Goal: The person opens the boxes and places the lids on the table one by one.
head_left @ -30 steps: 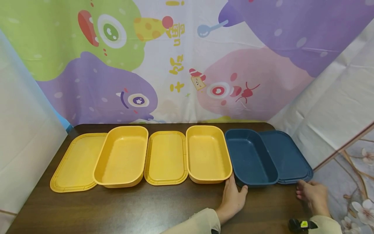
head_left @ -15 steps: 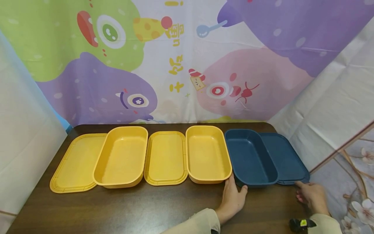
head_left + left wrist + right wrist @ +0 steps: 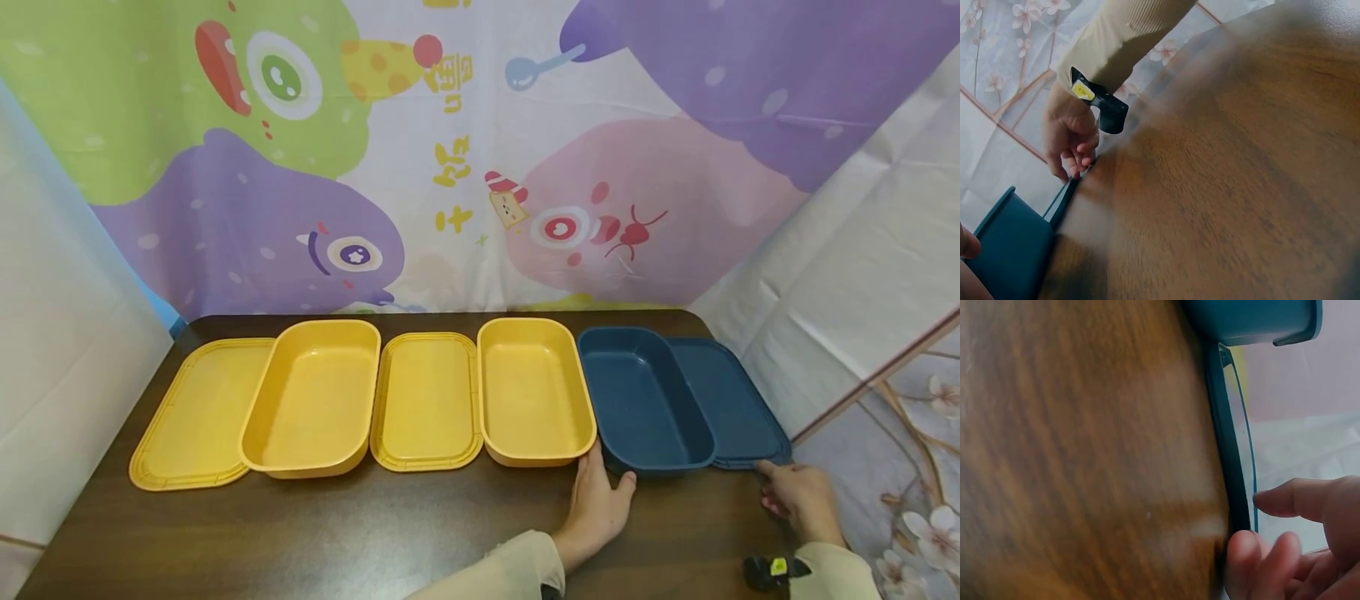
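In the head view my left hand (image 3: 600, 505) reaches to the front corner where the smaller yellow container (image 3: 534, 392) meets the blue container (image 3: 647, 400). Its fingers extend toward the yellow wall; its thumb lies by the blue box's front. My right hand (image 3: 802, 498) pinches the front edge of the flat blue lid (image 3: 731, 404), beside the blue container. In the right wrist view one of its fingers (image 3: 1282, 495) touches the lid's upper edge (image 3: 1232, 456), with curled fingertips low against it. The blue container overlaps the lid's left side in the head view.
Left of the small yellow container lie a yellow lid (image 3: 427, 400), a larger yellow container (image 3: 315, 400) and another yellow lid (image 3: 198, 417), all on the dark wooden table (image 3: 337, 533). A cartoon-printed curtain (image 3: 465, 275) hangs behind; a white sheet (image 3: 832, 275) borders the right side.
The blue lid has slid slightly left toward the blue container, my right hand shifting left with it. My left hand stays in place.
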Tool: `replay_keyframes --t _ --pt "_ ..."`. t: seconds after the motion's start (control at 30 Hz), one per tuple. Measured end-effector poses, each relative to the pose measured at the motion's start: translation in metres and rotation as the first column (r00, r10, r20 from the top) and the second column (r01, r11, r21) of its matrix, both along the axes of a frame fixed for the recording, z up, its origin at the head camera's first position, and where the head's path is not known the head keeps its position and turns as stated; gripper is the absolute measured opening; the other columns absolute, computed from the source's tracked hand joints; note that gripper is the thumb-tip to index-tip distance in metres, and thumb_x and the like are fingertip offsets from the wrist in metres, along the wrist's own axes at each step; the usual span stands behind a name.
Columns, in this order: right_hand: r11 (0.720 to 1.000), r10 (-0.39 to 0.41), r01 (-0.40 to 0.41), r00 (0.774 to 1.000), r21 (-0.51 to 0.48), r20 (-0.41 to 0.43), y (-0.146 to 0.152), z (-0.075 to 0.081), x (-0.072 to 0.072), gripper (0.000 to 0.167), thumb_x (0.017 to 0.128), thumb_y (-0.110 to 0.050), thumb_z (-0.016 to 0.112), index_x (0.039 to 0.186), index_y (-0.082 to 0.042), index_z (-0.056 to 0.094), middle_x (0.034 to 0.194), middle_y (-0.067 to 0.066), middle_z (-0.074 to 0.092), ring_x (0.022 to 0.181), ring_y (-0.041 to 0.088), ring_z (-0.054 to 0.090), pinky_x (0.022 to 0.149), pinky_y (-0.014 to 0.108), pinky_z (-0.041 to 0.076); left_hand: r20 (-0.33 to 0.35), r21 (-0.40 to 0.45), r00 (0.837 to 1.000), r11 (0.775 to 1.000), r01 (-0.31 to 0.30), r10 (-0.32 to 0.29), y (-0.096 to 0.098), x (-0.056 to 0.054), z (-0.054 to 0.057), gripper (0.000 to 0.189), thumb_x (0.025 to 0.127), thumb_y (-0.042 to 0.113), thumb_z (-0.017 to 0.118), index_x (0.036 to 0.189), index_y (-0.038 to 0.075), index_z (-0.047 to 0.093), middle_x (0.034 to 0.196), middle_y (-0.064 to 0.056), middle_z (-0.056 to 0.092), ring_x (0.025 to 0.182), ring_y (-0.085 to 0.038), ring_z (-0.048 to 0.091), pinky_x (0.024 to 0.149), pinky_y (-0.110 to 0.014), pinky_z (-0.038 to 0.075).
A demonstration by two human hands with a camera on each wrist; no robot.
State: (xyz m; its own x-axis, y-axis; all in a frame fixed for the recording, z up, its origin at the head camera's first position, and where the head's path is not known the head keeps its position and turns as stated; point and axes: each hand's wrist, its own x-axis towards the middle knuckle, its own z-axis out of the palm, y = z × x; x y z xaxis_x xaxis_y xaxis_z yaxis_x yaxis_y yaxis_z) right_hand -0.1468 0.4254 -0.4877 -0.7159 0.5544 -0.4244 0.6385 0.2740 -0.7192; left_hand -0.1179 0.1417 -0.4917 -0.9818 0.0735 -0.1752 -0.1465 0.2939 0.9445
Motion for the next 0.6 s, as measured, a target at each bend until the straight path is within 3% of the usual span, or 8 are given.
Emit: replay_keyframes --t 0.17,0.27,0.4,0.6 --pt "0.999 0.037 -0.037 0.999 -0.013 -0.017 -0.001 0.003 0.000 0.028 0.093 -0.018 0.052 0.099 0.010 0.054 0.056 0.001 0.058 0.048 0.012 0.058 0.048 0.029 0.054 0.015 0.011 1.000 1.000 0.012 -0.012 -0.001 0.000 0.002 0.072 0.092 0.027 0.064 0.152 0.006 0.030 0.156 -0.015 0.033 0.141 -0.031 0.038 0.112 -0.049 0.035" --pt "0.989 0.151 -0.151 0.987 -0.003 -0.049 -0.004 0.006 0.001 0.037 0.096 -0.023 0.051 0.107 0.013 0.055 0.061 -0.002 0.060 0.053 0.010 0.060 0.052 0.029 0.055 0.010 0.017 1.000 1.000 0.012 -0.012 -0.002 0.000 0.003 0.072 0.092 0.026 0.064 0.151 0.005 0.030 0.155 -0.016 0.034 0.141 -0.031 0.038 0.113 -0.049 0.034" --pt "0.957 0.290 -0.288 0.952 0.036 -0.099 -0.009 0.010 0.002 0.044 0.099 -0.026 0.049 0.111 0.015 0.055 0.065 -0.005 0.063 0.057 0.008 0.061 0.055 0.028 0.056 -0.010 0.011 1.000 1.000 0.009 -0.009 -0.003 0.001 0.004 0.071 0.091 0.026 0.064 0.151 0.004 0.031 0.155 -0.016 0.035 0.141 -0.031 0.038 0.113 -0.049 0.034" --pt "0.943 0.332 -0.326 0.933 0.066 -0.138 -0.017 0.013 0.001 0.046 0.100 -0.027 0.049 0.114 0.017 0.054 0.068 -0.005 0.065 0.058 0.007 0.062 0.057 0.028 0.056 -0.008 0.012 1.000 1.000 0.017 -0.016 -0.005 0.002 0.005 0.071 0.091 0.027 0.064 0.151 0.005 0.032 0.155 -0.015 0.035 0.141 -0.031 0.038 0.113 -0.048 0.034"
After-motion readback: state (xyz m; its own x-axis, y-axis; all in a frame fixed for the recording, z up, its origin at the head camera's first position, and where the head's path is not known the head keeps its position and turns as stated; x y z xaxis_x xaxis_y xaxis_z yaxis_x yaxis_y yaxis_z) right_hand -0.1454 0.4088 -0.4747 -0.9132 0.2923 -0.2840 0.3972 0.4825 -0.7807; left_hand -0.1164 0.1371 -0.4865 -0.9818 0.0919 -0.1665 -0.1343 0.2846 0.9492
